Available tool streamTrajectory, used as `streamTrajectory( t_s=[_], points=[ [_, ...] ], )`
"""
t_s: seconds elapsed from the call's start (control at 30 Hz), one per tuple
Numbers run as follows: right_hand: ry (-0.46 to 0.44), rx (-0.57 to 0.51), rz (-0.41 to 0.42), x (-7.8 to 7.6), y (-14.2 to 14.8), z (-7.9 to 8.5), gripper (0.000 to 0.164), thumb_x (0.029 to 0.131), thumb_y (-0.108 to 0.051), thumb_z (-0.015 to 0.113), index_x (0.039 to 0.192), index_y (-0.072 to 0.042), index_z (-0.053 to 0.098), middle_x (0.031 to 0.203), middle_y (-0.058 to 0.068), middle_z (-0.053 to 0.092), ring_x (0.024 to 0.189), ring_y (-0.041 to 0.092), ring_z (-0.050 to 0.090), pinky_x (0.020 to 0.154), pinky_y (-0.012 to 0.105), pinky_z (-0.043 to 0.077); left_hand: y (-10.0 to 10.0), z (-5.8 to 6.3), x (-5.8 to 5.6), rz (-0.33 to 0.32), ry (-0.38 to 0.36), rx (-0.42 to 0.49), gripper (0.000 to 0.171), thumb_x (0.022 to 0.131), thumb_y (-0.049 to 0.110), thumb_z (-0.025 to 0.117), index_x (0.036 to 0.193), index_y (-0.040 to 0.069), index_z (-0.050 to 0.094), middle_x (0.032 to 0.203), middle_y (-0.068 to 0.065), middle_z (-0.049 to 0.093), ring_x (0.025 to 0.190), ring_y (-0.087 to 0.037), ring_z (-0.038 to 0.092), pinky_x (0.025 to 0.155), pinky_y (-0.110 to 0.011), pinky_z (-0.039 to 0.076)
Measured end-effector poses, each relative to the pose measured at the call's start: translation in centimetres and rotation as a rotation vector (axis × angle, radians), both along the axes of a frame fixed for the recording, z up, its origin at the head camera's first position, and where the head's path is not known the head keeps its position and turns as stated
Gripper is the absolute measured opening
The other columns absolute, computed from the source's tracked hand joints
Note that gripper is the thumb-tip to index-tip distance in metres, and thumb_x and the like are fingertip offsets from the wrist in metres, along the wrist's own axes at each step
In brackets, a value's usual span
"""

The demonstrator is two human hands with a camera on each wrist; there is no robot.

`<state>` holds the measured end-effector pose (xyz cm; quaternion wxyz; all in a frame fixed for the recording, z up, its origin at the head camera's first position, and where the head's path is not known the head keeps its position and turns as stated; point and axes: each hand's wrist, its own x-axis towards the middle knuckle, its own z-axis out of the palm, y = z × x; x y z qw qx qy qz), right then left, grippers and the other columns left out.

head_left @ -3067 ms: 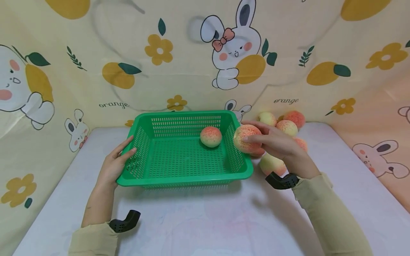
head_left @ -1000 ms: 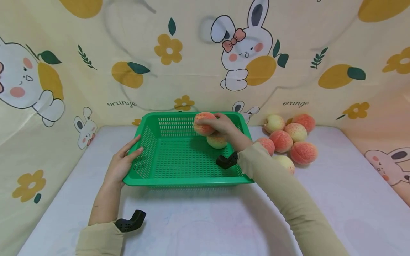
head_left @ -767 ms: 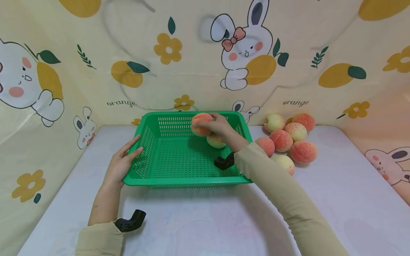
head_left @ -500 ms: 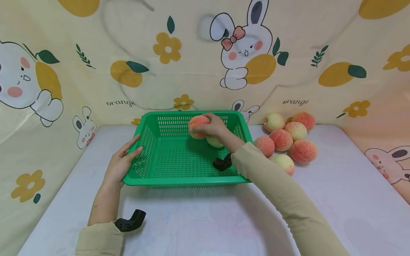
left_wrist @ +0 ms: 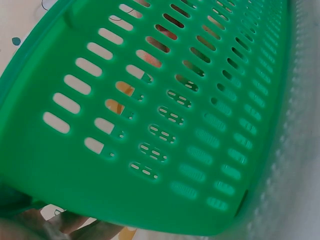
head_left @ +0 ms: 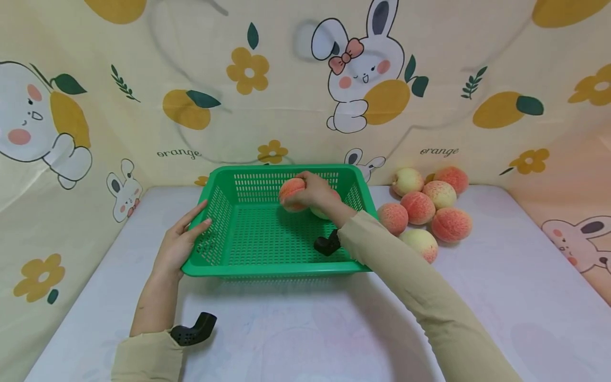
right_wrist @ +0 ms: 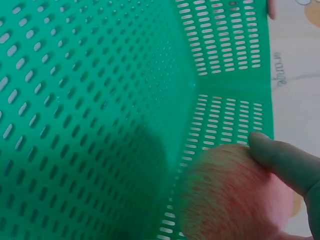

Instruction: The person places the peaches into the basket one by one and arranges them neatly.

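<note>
In the head view, a green perforated plastic basket (head_left: 277, 270) stands on the table. My left hand (head_left: 174, 249) holds its left rim, thumb and forefinger lying over the edge; in the left wrist view, fingers (left_wrist: 75, 225) show beside the rim. My right hand (head_left: 317, 192) reaches inside the basket and grips a red-orange peach (head_left: 291, 194), held low near the back wall. In the right wrist view, the thumb (right_wrist: 280, 157) presses against that fuzzy peach (right_wrist: 230, 200). A second peach (head_left: 319, 213) sits in the basket, partly hidden behind the right hand.
Several peaches lie in a group on the table right of the basket, among them a pale one (head_left: 420, 244) in front and a red one (head_left: 451, 224). A cloth printed with rabbits (head_left: 350, 114) hangs behind the white table (head_left: 286, 329).
My right hand has carried the peach from above the basket's right edge leftward into it, then lowered it. The left hand keeps its hold on the rim.
</note>
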<state>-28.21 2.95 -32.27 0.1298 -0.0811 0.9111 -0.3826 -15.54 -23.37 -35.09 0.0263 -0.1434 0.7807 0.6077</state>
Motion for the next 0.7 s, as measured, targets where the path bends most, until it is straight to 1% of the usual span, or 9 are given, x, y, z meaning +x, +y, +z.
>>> streamTrajectory(
  t_s=[0.07,0.2,0.27,0.37,0.53,0.7],
  points=[
    [-0.002,0.011,-0.002,-0.1,-0.1,-0.1,0.063,0.078,-0.029,0.079,0.131,-0.011,0.053,0.126,0.011,0.056,0.112,0.027,0.053,0.092,0.043,0.047,0.0,0.0,0.0,0.0,-0.001,-0.002,0.052,0.099,0.039,0.051,0.148,0.038,0.034,0.157,-0.006,0.027,0.098,-0.008,0.05,0.071,-0.019,0.048],
    [-0.033,0.032,-0.027,-0.3,0.1,0.0,0.047,0.082,-0.026,0.076,0.124,-0.012,0.061,0.126,0.01,0.058,0.114,0.028,0.053,0.094,0.043,0.047,0.0,0.1,0.0,0.004,-0.009,0.012,0.052,0.098,0.038,0.052,0.147,0.038,0.035,0.156,-0.006,0.028,0.093,-0.007,0.052,0.07,-0.019,0.048],
    [-0.043,0.025,-0.036,-0.4,0.2,0.1,0.045,0.083,-0.026,0.074,0.124,-0.013,0.061,0.128,0.01,0.058,0.115,0.028,0.053,0.094,0.043,0.046,0.0,0.2,0.0,0.007,-0.011,0.018,0.052,0.098,0.038,0.052,0.147,0.039,0.035,0.156,-0.006,0.028,0.093,-0.007,0.052,0.07,-0.019,0.048],
    [-0.043,0.014,-0.022,-0.3,0.3,0.2,0.046,0.083,-0.025,0.074,0.126,-0.014,0.061,0.128,0.01,0.058,0.116,0.028,0.053,0.095,0.043,0.046,-0.1,0.1,0.0,0.008,-0.013,0.021,0.052,0.098,0.038,0.052,0.147,0.039,0.035,0.157,-0.005,0.028,0.093,-0.007,0.052,0.07,-0.019,0.048],
    [-0.083,-0.059,-0.032,-0.4,0.5,0.2,0.046,0.083,-0.023,0.075,0.126,-0.014,0.062,0.133,0.01,0.054,0.118,0.028,0.052,0.096,0.041,0.046,-0.1,0.0,0.0,0.002,-0.011,0.019,0.052,0.099,0.038,0.051,0.147,0.039,0.034,0.157,-0.004,0.027,0.093,-0.007,0.051,0.07,-0.019,0.048],
    [-0.154,-0.232,-0.042,-0.3,1.2,0.7,0.046,0.085,-0.017,0.073,0.129,-0.011,0.06,0.137,0.012,0.051,0.117,0.029,0.055,0.098,0.041,0.046,0.0,-0.1,-0.1,0.008,-0.014,0.01,0.051,0.099,0.039,0.051,0.147,0.04,0.034,0.158,-0.003,0.025,0.098,-0.01,0.049,0.071,-0.02,0.047]
  ],
)
